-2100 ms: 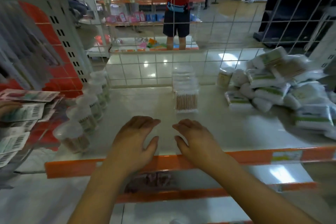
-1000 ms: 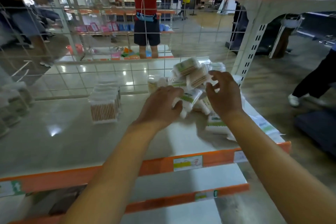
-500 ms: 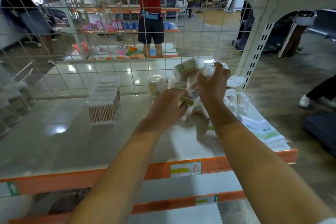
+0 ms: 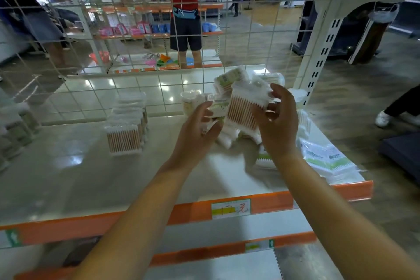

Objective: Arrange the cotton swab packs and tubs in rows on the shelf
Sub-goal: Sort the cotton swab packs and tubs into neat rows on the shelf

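Up above the heap at the right end of the shelf, held a clear plastic pack of wooden-stemmed cotton swabs (image 4: 246, 109) in the right hand (image 4: 278, 124), thumb and fingers pinched round its right edge, pack tilted, lifted clear of the shelf surface. Reached toward the same pack with the left hand (image 4: 196, 129), fingers loosely curved, thumb out; touched or nearly touched the packs beside it, grip on anything not clear from this angle because of blur. Lay beneath and behind both hands a loose pile of white cotton swab packs with green labels (image 4: 229, 79), jumbled, some leaning on others. Stood just behind the left hand a small round clear tub (image 4: 189, 102), close to the white wire grid back panel (image 4: 127, 57). Sprawled near the right front corner of the pale grey shelf board (image 4: 68, 177) some flat clear bags printed in green and white (image 4: 327, 159), partly over the edge. Stood further left, well apart from the pile, a neat row of clear square boxes of wooden-stemmed swabs (image 4: 125, 138), lined front to back. Showed blurred at the far left edge a few round tubs (image 4: 16, 129), detail not readable. Ran along the shelf front an orange price rail (image 4: 91, 225) carrying a yellow and white label (image 4: 230, 209). Stood beyond the grid a person in a red top and dark shorts (image 4: 185, 20) by another shelf.
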Tool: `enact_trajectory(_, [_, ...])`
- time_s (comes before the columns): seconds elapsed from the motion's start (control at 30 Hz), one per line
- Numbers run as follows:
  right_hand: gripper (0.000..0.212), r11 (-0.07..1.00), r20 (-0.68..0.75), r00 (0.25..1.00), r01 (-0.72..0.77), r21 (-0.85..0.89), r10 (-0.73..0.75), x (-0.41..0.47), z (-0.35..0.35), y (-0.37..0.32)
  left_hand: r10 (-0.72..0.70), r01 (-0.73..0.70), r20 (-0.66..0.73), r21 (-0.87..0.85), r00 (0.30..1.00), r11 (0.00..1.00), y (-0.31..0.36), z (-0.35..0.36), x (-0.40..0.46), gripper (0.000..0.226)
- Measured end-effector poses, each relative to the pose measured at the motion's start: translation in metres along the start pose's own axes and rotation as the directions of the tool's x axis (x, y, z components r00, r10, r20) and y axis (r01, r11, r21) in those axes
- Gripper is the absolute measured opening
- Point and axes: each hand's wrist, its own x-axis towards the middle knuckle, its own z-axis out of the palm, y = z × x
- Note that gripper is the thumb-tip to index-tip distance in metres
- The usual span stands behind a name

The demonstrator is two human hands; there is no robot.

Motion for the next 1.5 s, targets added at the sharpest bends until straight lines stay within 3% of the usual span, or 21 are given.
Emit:
enact_trajectory(0.07, [0.050,0.994,0.063,0.994,-0.093,0.058,0.089,-0.012,-0.009,-0.004,-0.121,0.125,0.038,-0.178,0.992,0.976,0.001,0.003,-0.008,0.040])
enact_trajectory(0.17, [0.050,0.977,0.130,0.978,-0.178,0.120,0.162,-0.028,-0.019,-0.012,-0.258,0.305,0.164,-0.459,0.952,0.834,0.005,0.008,-0.022,0.033])
enact_trajectory(0.3, [0.049,0.957,0.178,0.963,-0.234,0.172,0.203,-0.050,-0.025,-0.017,-0.288,0.356,0.210,-0.515,0.935,0.780,0.002,0.012,-0.039,0.032])
enact_trajectory(0.53, [0.050,0.930,0.285,0.931,-0.296,0.218,0.229,-0.080,-0.022,-0.020,-0.261,0.271,0.098,-0.549,0.960,0.791,0.000,0.005,-0.057,0.030])
enact_trajectory(0.7, [0.055,0.970,0.366,0.918,-0.209,0.126,0.150,-0.093,-0.012,-0.023,-0.262,0.260,0.060,-0.455,0.963,0.852,-0.007,-0.012,-0.062,0.042])
enact_trajectory(0.9, [0.042,0.996,0.499,0.866,0.016,-0.092,0.033,-0.088,0.008,-0.028,-0.244,0.241,0.029,-0.299,0.969,0.923,-0.012,-0.044,-0.059,0.029])
enact_trajectory(0.97, [0.039,0.958,0.541,0.840,0.184,-0.219,-0.038,-0.083,0.019,-0.031,-0.236,0.229,-0.004,-0.232,0.972,0.945,-0.017,-0.060,-0.057,0.026])
enact_trajectory(1.07, [0.041,0.794,0.535,0.826,0.443,-0.416,-0.180,-0.082,0.037,-0.035,-0.253,0.244,-0.056,-0.139,0.966,0.960,-0.032,-0.087,-0.054,0.022])
enact_trajectory(1.33, [0.035,0.804,0.675,0.721,0.488,-0.339,-0.154,-0.102,0.077,-0.040,-0.265,0.277,-0.224,0.022,0.938,0.961,-0.080,-0.149,-0.047,0.016])
enact_trajectory(1.5, [0.033,0.819,0.668,0.738,0.439,-0.369,-0.095,-0.113,0.092,-0.043,-0.216,0.241,-0.233,0.084,0.948,0.967,-0.108,-0.177,-0.037,0.017])
